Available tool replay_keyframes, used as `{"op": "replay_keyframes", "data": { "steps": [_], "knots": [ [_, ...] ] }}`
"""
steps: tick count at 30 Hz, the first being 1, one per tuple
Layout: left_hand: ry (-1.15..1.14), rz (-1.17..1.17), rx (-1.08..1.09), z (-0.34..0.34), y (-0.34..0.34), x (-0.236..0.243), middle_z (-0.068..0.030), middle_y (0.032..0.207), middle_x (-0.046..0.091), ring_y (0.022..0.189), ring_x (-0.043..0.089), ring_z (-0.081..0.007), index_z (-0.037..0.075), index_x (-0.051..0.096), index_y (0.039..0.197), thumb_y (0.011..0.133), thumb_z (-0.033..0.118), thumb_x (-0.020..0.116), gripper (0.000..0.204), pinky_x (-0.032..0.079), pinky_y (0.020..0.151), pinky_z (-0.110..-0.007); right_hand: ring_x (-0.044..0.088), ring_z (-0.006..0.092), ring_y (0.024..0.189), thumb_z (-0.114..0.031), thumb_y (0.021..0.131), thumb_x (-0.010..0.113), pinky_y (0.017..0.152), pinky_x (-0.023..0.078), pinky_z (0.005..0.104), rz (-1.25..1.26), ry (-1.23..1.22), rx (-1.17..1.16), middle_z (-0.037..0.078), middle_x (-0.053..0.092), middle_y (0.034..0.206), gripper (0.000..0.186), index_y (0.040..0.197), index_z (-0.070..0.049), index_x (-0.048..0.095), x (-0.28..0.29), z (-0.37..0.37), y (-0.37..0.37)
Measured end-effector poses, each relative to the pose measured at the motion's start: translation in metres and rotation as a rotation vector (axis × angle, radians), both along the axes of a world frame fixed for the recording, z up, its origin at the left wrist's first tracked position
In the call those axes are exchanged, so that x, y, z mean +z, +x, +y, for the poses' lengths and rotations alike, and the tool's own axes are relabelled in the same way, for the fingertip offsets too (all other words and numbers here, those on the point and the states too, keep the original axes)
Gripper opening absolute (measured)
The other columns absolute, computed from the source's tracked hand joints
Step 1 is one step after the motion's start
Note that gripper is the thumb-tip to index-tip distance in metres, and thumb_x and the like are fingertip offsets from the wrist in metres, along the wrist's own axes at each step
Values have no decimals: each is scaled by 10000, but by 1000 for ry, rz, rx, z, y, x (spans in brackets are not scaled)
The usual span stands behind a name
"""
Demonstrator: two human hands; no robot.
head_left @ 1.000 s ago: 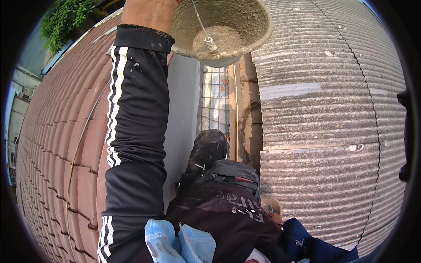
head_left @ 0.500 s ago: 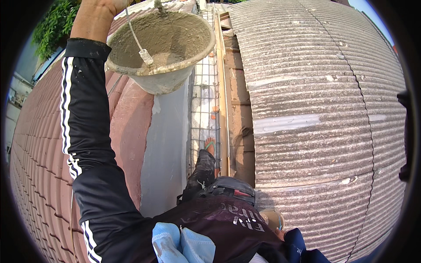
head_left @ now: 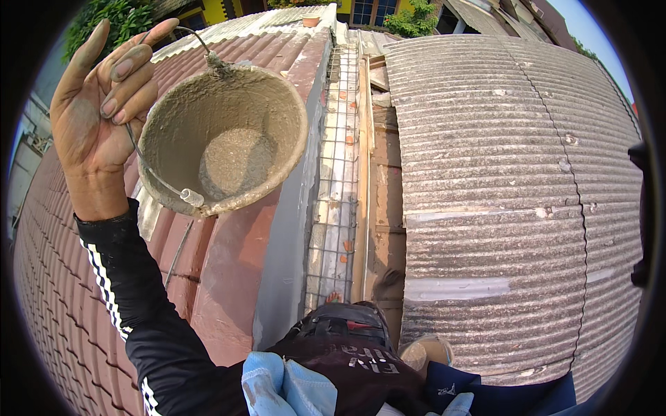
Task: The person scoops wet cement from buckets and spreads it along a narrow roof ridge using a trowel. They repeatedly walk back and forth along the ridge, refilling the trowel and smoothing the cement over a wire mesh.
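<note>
My left hand (head_left: pixel 107 104) is raised at the upper left, fingers curled round the thin wire handle of a mortar bucket (head_left: pixel 277 104). Its thumb points up, away from the other fingers. The bucket hangs tilted, its mouth turned toward me; grey wet mortar coats the inside wall and lies in the bottom. A whitish sleeve (head_left: pixel 192 197) sits on the wire near the lower rim. My right hand does not show; only a dark blue sleeve (head_left: pixel 454 380) is visible at the bottom, close to a second round container (head_left: pixel 438 344) with a pale rim.
A narrow channel with a rebar grid (head_left: pixel 333 229) runs ahead between the roofs, beside a wooden board (head_left: pixel 362 208). Red-brown roof tiles (head_left: pixel 76 277) slope away on the left. Grey corrugated sheets (head_left: pixel 485 173) cover the right. A small pot (head_left: pixel 310 21) stands on the far roof.
My left hand has come lower into view with the bucket, which has shifted left and down and tipped its mouth toward me. The view now reaches farther ahead. My right hand has gone from sight.
</note>
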State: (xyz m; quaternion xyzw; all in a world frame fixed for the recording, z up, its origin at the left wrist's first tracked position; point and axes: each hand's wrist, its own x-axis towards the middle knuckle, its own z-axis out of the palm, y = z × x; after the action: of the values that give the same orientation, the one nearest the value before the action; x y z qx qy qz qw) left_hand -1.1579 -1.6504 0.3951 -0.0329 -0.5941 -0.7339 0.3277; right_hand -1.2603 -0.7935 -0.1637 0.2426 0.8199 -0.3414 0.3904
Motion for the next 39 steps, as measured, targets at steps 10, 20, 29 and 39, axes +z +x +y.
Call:
{"op": "replay_keyframes", "data": {
  "steps": [10, 20, 29, 39],
  "knots": [
    [98, 71, 77, -160, -94, -27, -32, 794, 451, 527, 355, -35, -208, 117, 1582, 1106, 215, 519, 753, 309, 435, -199, 577, 146, 522, -212, 1000, 701, 456, 516, 318, 55, -164, -6, 12, 596, 708, 156, 919, -100, 628, 6, -195, -229],
    [56, 6, 342, -314, -254, -50, 0, 777, 432, 505, 300, -20, -233, 222, 1546, 1120, 279, 494, 720, 282, 426, -196, 561, 193, 480, -223, 952, 750, 438, 490, 370, 157, -89, 301, 70, 614, 693, 236, 881, -18, 657, -4, -402, -490],
    [151, -2, 310, -419, -374, -41, 2, 767, 431, 500, 288, -18, -239, 290, 1515, 1122, 284, 500, 687, 283, 431, -192, 551, 142, 511, -147, 928, 747, 441, 451, 311, 259, -187, -76, 27, 597, 664, 180, 825, -52, 635, -1, -512, -636],
    [238, -51, 382, -587, -544, -94, -11, 763, 464, 483, 289, -35, -246, 279, 1514, 1110, 325, 523, 741, 271, 415, -207, 462, 147, 423, -153, 953, 741, 391, 375, 328, 212, -190, -301, 18, 520, 621, 208, 887, -85, 556, -66, -674, -764]
  ]
}}
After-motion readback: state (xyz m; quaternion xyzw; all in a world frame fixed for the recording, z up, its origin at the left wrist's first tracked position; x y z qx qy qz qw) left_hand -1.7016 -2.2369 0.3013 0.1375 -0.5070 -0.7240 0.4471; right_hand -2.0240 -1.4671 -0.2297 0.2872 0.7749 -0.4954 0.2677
